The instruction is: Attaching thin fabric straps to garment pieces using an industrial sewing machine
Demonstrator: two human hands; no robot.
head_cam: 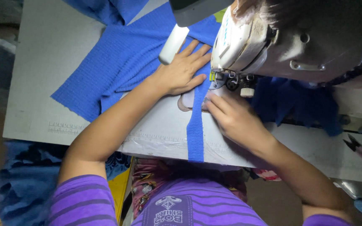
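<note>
Ribbed blue fabric strip [195,125] running from table edge up under cream sewing machine head [248,46] at 1 o'clock, wide blue ribbed panel [118,62] spread toward 10 o'clock on grey table [42,62]. Left hand [181,71] flat, fingers spread, pressing panel; right hand [231,117] fingertips together, pinching strip edge. Possibly skewed seam if strip drifts, or fingertips too near needle.
</note>
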